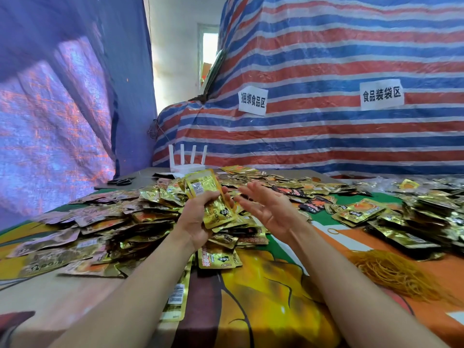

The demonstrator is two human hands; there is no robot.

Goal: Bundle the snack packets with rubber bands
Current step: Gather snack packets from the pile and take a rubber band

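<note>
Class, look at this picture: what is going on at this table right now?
A person is gathering snack packets to bundle. The left hand grips a small stack of gold packets, held up above the heap of loose packets covering the table. The right hand is open and empty beside the stack. A pile of rubber bands lies to the right, and no band is visible on the stack yet.

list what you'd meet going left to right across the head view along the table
black scissors → white four-antenna router → left hand gripping a stack of gold foil snack packets → open right hand → heap of yellow rubber bands
</note>
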